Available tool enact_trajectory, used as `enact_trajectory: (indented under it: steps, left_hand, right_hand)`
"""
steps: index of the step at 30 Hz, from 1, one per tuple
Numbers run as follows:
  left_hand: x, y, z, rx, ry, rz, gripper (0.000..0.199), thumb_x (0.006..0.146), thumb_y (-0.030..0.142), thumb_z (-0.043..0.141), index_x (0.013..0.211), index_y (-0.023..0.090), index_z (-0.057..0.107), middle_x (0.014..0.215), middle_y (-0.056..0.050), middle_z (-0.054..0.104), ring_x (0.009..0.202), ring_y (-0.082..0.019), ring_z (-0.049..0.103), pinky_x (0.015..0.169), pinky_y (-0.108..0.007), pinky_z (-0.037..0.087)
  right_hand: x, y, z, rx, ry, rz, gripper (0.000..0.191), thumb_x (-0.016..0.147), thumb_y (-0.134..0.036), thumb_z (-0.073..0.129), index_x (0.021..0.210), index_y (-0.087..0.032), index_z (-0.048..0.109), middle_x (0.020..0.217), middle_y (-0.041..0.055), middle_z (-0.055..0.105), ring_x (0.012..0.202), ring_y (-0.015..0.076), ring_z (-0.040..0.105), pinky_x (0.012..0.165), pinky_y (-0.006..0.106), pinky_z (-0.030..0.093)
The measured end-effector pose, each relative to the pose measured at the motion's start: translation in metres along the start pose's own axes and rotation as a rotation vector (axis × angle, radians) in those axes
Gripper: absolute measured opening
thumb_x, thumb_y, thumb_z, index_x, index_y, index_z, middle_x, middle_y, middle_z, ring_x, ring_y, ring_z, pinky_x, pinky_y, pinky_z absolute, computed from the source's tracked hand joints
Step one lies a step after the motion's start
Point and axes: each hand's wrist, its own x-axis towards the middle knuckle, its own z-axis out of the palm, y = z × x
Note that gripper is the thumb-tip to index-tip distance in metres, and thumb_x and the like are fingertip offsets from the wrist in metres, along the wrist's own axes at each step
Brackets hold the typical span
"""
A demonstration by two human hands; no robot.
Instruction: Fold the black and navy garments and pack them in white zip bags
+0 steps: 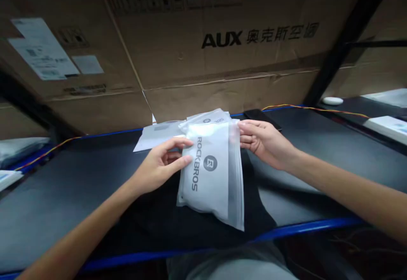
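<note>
A frosted zip bag printed ROCKBROS is held up over the dark tabletop, its lettering running sideways. My left hand has thumb and fingers at the bag's left edge. At the upper right corner, by the clear seal strip, my right hand pinches the bag between thumb and fingers. Behind it lies another frosted bag with similar print, partly hidden. White paper or a pale flat packet lies under and to the left of that one. What the bags contain cannot be made out.
Large AUX cardboard boxes stand behind the dark tabletop. A flat black object lies at the back, near a yellow-red cable. Black rack posts rise on both sides. A white box sits at right.
</note>
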Motion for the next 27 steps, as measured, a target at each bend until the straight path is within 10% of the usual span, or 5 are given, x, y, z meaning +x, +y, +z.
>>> enact_trajectory:
  steps: [27]
  left_hand:
    - [-0.011,0.012,0.010,0.037,0.158,0.189,0.033,0.079,0.033,0.081,0.108,0.020,0.073,0.106,-0.005,0.078,0.082,-0.021,0.078,0.075,-0.029,0.067]
  right_hand:
    - [-0.002,-0.015,0.007,-0.136,0.199,-0.105,0.008,0.064,-0.023,0.075,0.062,-0.019,0.069,0.059,-0.0020,0.062,0.053,0.0092,0.054,0.047,0.021,0.038]
